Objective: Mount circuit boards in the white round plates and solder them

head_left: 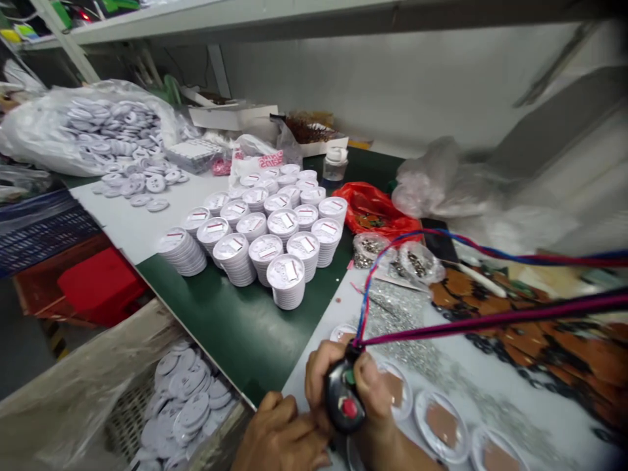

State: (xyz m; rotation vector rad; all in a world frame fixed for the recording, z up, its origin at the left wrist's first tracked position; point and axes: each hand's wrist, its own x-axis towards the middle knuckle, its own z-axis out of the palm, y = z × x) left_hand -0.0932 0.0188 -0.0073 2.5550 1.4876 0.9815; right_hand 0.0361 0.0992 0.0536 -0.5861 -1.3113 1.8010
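Note:
My right hand (369,396) is wrapped round a black electric screwdriver (345,392) with a red and a green button, its wires leading up from the top. Close beside it on the left, my left hand (282,435) has its fingers curled and pressed together; what they hold, if anything, is hidden. Beneath and to the right of the hands, round white housings with brown squares in the middle (441,424) lie in a row on the grey work surface. A scatter of small silvery parts (417,340) lies just behind them.
Stacks of round white covers (282,222) stand on the green mat (220,327). Behind are a red bag (377,209) and small bags of metal parts (417,261). Orange-brown parts (520,353) lie right. A crate of white discs (186,399) sits lower left; taut cords (490,320) cross the right.

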